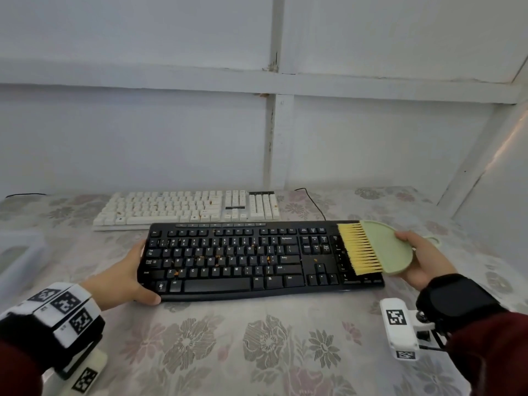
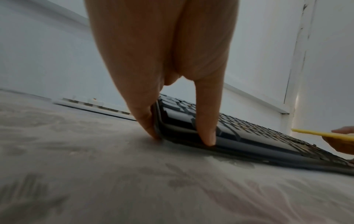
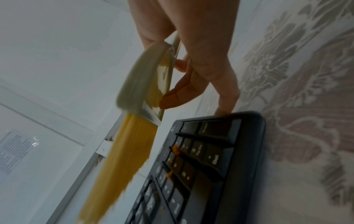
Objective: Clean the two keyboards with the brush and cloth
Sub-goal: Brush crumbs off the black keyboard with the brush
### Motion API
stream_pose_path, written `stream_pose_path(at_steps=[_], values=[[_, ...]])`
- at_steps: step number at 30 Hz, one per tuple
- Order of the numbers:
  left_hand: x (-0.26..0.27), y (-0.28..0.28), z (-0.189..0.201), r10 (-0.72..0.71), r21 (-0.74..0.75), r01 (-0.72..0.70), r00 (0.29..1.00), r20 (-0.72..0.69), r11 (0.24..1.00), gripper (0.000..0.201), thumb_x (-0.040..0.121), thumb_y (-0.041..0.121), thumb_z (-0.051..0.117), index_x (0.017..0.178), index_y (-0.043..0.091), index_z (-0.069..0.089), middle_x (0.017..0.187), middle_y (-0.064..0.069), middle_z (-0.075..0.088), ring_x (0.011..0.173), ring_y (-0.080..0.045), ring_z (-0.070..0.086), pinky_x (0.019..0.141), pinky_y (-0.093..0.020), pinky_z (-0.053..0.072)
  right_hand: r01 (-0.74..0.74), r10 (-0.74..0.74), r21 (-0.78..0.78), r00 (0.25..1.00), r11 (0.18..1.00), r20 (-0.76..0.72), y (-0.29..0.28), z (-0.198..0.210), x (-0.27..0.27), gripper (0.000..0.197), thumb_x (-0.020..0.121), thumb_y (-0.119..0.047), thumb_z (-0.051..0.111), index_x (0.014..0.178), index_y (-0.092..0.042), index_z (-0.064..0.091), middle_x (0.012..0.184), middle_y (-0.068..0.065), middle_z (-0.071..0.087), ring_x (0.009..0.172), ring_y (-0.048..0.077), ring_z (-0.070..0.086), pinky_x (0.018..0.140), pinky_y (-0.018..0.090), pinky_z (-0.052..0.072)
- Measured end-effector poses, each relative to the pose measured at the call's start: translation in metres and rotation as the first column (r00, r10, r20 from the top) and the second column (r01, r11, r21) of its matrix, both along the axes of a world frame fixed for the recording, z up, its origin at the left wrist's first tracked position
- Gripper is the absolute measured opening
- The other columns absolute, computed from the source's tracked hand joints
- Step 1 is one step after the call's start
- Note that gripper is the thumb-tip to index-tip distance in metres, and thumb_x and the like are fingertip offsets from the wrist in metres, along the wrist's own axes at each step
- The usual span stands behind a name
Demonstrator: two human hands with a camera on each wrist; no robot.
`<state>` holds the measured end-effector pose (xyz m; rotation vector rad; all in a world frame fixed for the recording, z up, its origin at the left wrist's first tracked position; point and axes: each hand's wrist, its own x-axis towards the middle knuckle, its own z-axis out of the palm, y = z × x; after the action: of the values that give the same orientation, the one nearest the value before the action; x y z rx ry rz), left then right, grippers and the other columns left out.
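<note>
Two keyboards lie on the flowered tablecloth (image 1: pixel 257 352): nearer the black keyboard (image 1: pixel 257 261), behind it the white keyboard (image 1: pixel 188 208). The left hand (image 1: pixel 125 277), fingers straight, presses the black one's left end. The right hand (image 1: pixel 425 260) grips one green brush (image 1: pixel 383 248); its yellow bristles are over the number pad.

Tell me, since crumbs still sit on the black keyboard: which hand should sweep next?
Right hand: it holds the brush over the black keyboard; the left hand steadies its end.
</note>
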<state>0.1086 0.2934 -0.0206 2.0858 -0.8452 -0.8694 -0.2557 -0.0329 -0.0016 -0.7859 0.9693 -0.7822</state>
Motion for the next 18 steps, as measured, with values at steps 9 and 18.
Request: stream_pose_path(at_steps=[9, 18], values=[[0.001, 0.003, -0.002, -0.065, -0.058, 0.065, 0.998, 0.003, 0.996, 0.129, 0.047, 0.002, 0.084, 0.137, 0.048, 0.005, 0.118, 0.013, 0.052, 0.104, -0.006, 0.055, 0.080, -0.019, 0.043, 0.187, -0.189, 0.023, 0.976, 0.982, 0.105, -0.004, 0.014, -0.018, 0.063, 0.037, -0.020, 0.086, 0.090, -0.016, 0.053, 0.059, -0.001, 0.068, 0.044, 0.011, 0.064, 0.046, 0.025, 0.049], [0.005, 0.007, -0.009, -0.132, -0.108, 0.140, 0.988, 0.077, 0.984, 0.132, 0.038, 0.021, 0.083, 0.137, 0.058, 0.004, 0.128, 0.023, 0.049, 0.115, 0.000, 0.051, 0.091, -0.022, 0.043, 0.177, -0.240, -0.445, 0.967, 0.878, -0.089, -0.018, 0.049, -0.046, 0.028, 0.093, -0.011, 0.052, 0.114, -0.029, 0.056, 0.087, -0.002, 0.056, 0.044, 0.002, 0.060, 0.041, 0.016, 0.050]])
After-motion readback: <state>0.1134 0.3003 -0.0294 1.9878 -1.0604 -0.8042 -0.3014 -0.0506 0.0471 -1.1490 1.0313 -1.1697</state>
